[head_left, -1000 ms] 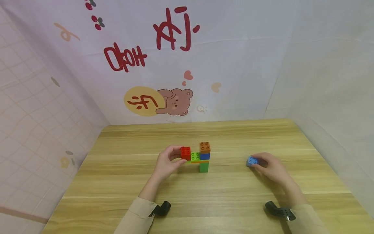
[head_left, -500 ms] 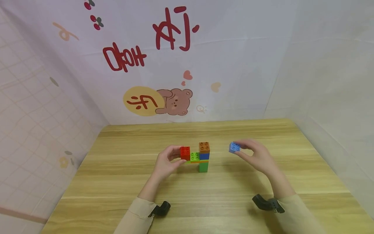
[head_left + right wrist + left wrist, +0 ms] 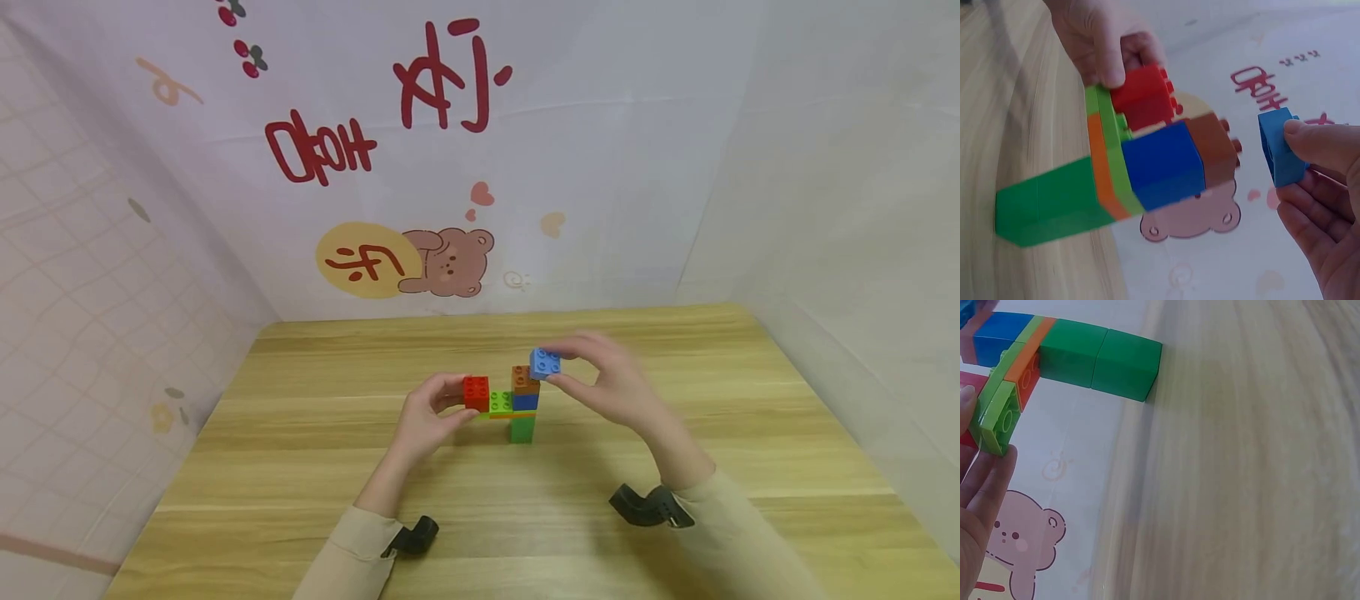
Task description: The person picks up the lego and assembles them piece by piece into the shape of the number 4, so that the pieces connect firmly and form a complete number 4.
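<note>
A toy-brick structure stands on the table: stacked green bricks at the bottom, thin orange and lime pieces across them. On top sit a dark blue brick and a brown brick. At the overhanging left end is a red brick; my left hand pinches it, thumb and fingers at its sides. My right hand pinches a light blue brick by its edges. In the right wrist view that brick is apart from the brown studs, its hollow underside facing them.
Wood-grain table lies under everything. A white printed cloth with red characters and a bear rises behind it, with cloth at both sides too. Black wrist mounts sit at both sleeves.
My right hand has lifted the light blue brick from the right side of the table and carried it left, over to the brown brick. The left hand and structure have stayed put.
</note>
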The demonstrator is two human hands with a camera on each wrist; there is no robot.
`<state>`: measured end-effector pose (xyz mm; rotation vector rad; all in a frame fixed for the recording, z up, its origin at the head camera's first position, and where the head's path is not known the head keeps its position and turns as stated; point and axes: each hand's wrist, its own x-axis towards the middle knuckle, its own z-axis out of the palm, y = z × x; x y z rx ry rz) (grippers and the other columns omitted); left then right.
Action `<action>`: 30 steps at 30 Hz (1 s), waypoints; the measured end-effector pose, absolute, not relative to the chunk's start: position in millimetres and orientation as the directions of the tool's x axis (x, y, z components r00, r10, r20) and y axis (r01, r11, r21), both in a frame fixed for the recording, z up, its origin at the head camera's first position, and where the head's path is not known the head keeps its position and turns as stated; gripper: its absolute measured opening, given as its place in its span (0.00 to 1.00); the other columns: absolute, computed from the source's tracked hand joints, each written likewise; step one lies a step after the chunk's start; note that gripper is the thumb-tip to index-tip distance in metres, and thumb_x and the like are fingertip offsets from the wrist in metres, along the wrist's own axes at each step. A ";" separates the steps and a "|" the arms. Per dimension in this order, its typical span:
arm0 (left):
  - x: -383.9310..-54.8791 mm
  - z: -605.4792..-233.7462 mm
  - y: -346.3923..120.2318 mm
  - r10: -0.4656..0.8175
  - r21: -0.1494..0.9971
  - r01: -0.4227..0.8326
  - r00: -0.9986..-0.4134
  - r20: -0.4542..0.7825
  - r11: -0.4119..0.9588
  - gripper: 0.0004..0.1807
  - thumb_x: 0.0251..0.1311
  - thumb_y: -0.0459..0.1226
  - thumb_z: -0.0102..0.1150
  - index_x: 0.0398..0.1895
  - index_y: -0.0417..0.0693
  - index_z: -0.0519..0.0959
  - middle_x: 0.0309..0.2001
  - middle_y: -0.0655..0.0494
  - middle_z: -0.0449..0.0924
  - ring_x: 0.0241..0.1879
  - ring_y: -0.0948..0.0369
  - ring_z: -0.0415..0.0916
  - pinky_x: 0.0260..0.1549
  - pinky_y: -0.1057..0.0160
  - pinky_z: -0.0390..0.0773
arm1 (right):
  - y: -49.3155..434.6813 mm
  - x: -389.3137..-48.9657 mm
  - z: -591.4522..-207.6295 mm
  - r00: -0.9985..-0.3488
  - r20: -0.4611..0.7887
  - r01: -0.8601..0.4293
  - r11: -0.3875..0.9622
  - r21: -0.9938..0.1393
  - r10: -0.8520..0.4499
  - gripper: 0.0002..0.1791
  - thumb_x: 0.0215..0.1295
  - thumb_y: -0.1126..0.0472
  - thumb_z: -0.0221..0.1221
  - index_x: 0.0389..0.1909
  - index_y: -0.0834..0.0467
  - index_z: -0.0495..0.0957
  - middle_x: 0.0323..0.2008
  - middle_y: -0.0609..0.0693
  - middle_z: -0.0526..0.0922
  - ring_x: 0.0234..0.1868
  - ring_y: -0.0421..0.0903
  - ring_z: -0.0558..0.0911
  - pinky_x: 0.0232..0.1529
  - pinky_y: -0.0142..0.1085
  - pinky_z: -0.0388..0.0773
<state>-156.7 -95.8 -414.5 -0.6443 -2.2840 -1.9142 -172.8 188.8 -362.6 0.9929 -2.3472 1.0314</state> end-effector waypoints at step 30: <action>-172.5 -445.6 -99.1 0.276 0.874 0.482 -0.851 0.447 0.069 0.23 0.52 0.23 0.70 0.53 0.37 0.79 0.49 0.45 0.82 0.48 0.51 0.81 0.50 0.55 0.81 | 113.6 -184.5 -362.6 -0.661 0.427 -0.747 0.489 -0.451 -0.617 0.19 0.58 0.59 0.71 0.51 0.56 0.83 0.45 0.46 0.83 0.34 0.46 0.78 0.28 0.28 0.75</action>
